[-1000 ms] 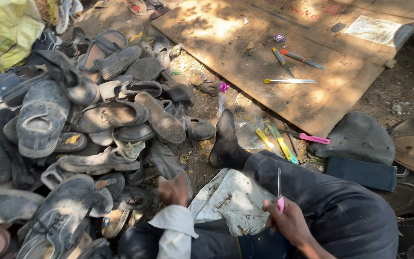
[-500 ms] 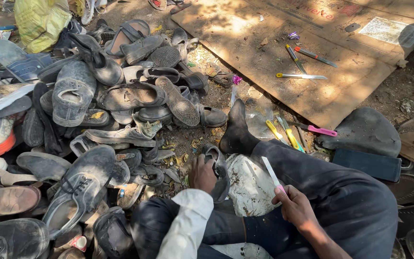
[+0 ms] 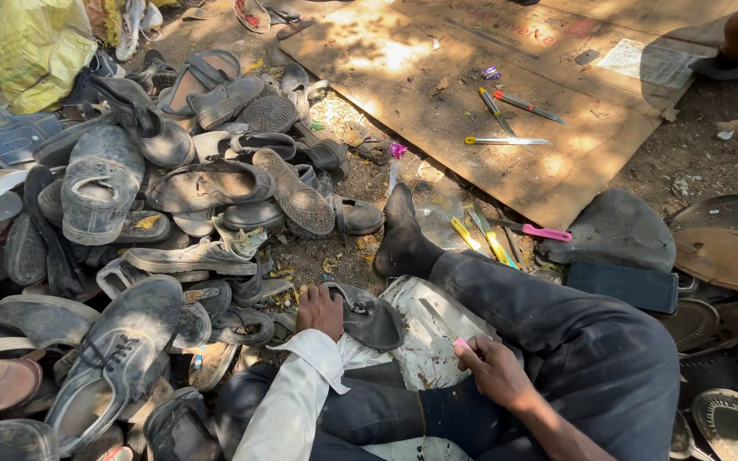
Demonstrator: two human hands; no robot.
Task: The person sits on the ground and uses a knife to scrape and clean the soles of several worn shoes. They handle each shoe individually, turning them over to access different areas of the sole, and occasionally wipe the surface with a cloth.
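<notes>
Grey, worn rubbery sandal [image 3: 367, 314] gripped at near-left edge by left hand [image 3: 319, 311]; probably light, floppy. Right hand [image 3: 495, 369] clutching pink-handled blade [image 3: 461, 344].

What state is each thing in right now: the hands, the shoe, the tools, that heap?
Left hand: gripping a worn dark grey shoe, sole side up.
Right hand: closed on a small pink-handled tool.
Pile of old dusty shoes: heaped loose on the ground.
Metal tools: lying flat on the brown cardboard sheet.
Pink-handled knife: lying unused.
</notes>
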